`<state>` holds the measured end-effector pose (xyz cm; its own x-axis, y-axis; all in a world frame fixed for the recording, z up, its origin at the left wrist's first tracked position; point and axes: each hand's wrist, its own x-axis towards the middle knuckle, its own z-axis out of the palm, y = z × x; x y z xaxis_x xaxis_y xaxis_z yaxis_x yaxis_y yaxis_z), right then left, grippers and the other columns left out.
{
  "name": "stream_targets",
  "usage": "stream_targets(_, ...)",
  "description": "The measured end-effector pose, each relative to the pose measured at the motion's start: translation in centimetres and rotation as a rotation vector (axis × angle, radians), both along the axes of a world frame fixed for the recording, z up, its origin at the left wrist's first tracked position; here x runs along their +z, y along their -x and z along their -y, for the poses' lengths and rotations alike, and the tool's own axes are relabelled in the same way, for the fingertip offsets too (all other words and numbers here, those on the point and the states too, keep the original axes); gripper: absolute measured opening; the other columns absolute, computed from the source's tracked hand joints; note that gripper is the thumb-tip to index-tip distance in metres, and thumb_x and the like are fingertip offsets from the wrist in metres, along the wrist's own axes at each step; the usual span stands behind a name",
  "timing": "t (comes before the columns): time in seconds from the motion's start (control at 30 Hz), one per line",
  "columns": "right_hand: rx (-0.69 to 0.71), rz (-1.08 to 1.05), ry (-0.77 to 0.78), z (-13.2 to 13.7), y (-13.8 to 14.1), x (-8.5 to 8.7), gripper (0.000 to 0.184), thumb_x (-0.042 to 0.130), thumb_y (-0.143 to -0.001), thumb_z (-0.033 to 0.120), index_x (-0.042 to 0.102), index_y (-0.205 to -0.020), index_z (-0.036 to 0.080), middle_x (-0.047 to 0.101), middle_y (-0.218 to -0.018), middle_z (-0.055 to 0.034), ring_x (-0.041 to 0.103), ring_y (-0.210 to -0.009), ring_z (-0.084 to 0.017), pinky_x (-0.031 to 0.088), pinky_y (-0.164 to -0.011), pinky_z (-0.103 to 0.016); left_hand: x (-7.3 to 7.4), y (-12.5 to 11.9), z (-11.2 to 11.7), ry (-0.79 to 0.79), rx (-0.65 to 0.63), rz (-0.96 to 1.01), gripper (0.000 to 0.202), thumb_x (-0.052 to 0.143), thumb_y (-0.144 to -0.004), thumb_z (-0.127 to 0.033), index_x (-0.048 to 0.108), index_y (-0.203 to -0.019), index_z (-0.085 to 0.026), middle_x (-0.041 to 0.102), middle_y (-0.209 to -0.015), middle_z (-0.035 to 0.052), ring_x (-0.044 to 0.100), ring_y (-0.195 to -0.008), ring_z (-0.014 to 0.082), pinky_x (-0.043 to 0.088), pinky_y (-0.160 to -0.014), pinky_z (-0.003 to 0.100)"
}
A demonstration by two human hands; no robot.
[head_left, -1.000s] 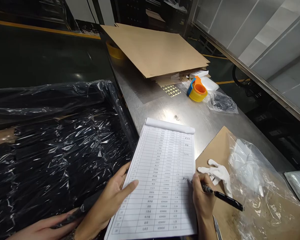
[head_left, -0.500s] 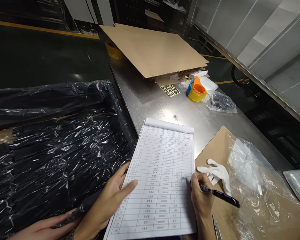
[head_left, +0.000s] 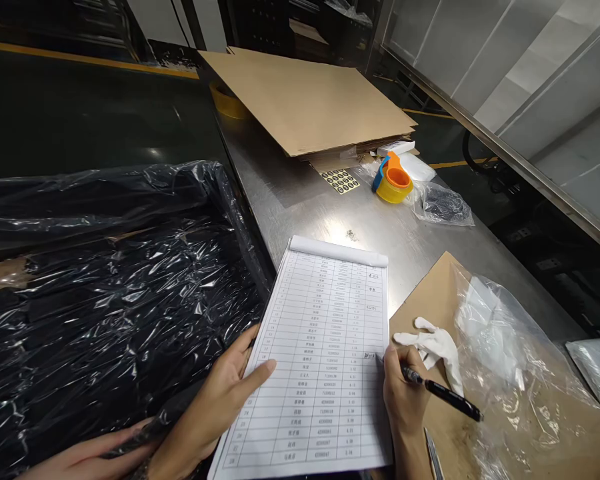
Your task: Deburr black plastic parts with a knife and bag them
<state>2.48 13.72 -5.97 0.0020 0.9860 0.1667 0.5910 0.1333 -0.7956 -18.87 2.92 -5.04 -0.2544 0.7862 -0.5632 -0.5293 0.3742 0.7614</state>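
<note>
My left hand (head_left: 217, 393) is closed on the left edge of a pad of printed list sheets (head_left: 325, 400), thumb on top and fingers underneath. The top pages are folded back at the far end. A black marker pen (head_left: 450, 398) is gripped in my right hand (head_left: 404, 387), which rests at the pad's right edge. The tip sits by some handwriting in the last column. Just beyond that hand lies a white glove (head_left: 435, 347) on a cardboard sheet (head_left: 420, 303). In the lower left corner, another person's hand (head_left: 95, 457) touches black plastic film.
Black plastic-wrapped goods (head_left: 105, 333) fill the left side. On the metal table (head_left: 300, 207) are stacked cardboard sheets (head_left: 310, 100), a tape dispenser (head_left: 394, 180), a sticker sheet (head_left: 340, 181) and a bagged dark item (head_left: 445, 203). Clear plastic (head_left: 510, 360) lies at right.
The right hand and pen have shifted very slightly to the right along the handwriting, which shows a little more ink. The left hand and the pad stay put.
</note>
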Motion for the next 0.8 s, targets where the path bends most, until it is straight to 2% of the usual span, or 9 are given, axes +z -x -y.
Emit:
stream_targets(0.3, -0.002, 0.022, -0.01, 0.14, 0.11, 0.3, 0.034, 0.052, -0.08, 0.031, 0.035, -0.052, 0.021, 0.035, -0.047, 0.0075, 0.034, -0.046, -0.009, 0.032, -0.049, -0.023, 0.2, 0.08, -0.01, 0.0, -0.007, 0.004, 0.072, 0.066, -0.074, -0.036, 0.03, -0.135, -0.022, 0.062, -0.119, 0.0099, 0.057, -0.11, 0.0291, 0.053, -0.084, 0.038)
stream_targets(0.53, -0.008, 0.032, -0.006, 0.12, 0.06, 0.23, 0.034, 0.053, -0.079, 0.029, 0.034, -0.052, 0.021, 0.035, -0.046, 0.0077, 0.034, -0.046, -0.009, 0.031, -0.05, -0.023, -0.08, 0.13, -0.12, -0.004, -0.003, 0.007, 0.074, 0.068, -0.073, -0.037, 0.031, -0.135, -0.023, 0.063, -0.118, 0.0095, 0.057, -0.11, 0.0285, 0.052, -0.085, 0.037)
stream_targets(0.8, -0.004, 0.025, 0.007, 0.18, 0.09, 0.36, 0.034, 0.053, -0.08, 0.031, 0.035, -0.052, 0.021, 0.034, -0.047, 0.0078, 0.034, -0.046, -0.009, 0.031, -0.049, -0.023, 0.11, 0.13, 0.14, -0.007, -0.029, 0.007, 0.067, 0.062, -0.078, -0.04, 0.03, -0.134, -0.025, 0.06, -0.122, 0.0082, 0.056, -0.111, 0.026, 0.05, -0.088, 0.037)
